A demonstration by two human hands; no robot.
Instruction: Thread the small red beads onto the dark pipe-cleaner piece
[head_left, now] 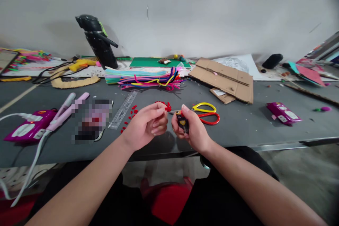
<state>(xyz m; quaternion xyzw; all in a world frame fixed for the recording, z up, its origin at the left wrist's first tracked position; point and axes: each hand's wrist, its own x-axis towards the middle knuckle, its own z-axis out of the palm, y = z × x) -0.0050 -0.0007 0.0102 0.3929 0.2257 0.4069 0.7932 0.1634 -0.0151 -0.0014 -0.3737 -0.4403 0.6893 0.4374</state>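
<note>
My left hand [149,123] is closed in a pinch, with a small red fuzzy piece [168,108] showing at its fingertips. My right hand [196,129] wraps round a dark lighter [183,123] with a yellow mark, the thumb resting near its top. The two hands are close together but apart, above the front of the table. Just behind my right hand lie scissors [215,118] with one yellow and one red handle, their blades partly hidden. Several short red fuzzy bits [130,117] are scattered left of my left hand, beside a clear ruler [123,109].
A bundle of coloured pipe cleaners [148,79] lies behind the hands, with flat cardboard [225,81] to its right. A black bottle [99,42] stands near the wall. On the left are a phone [95,118], a pink hair straightener [66,111] and a purple pack [33,127]; another purple pack [283,113] is right.
</note>
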